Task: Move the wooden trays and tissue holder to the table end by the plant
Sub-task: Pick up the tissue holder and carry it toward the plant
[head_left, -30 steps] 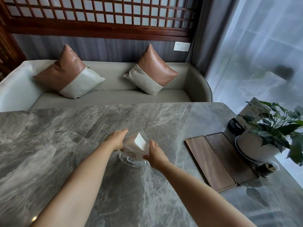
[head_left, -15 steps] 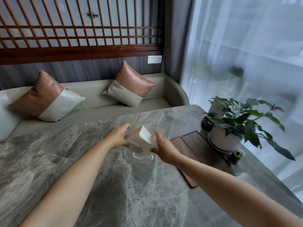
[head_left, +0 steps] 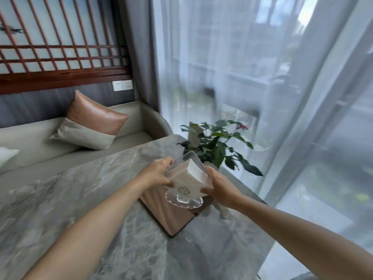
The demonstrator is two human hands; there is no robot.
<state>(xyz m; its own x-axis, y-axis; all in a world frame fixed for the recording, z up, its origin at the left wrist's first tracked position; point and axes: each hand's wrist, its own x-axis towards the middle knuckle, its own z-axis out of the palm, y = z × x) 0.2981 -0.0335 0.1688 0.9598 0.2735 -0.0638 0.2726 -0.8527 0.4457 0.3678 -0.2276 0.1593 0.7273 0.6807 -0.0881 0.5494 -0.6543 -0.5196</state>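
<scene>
Gripping the clear tissue holder (head_left: 186, 181) between them, left hand (head_left: 156, 173) and right hand (head_left: 221, 187) close fingers on opposite sides, above the wooden trays (head_left: 169, 215) near the table's (head_left: 60, 199) plant (head_left: 217, 147) end.

Grey sofa (head_left: 30, 138) with a brown-and-beige cushion (head_left: 90, 126), wooden lattice screen (head_left: 60, 37), sheer white curtain (head_left: 262, 77).

table (head_left: 84, 199): grey marble veined | tray (head_left: 169, 217): brown wood | tissues (head_left: 193, 174): white
</scene>
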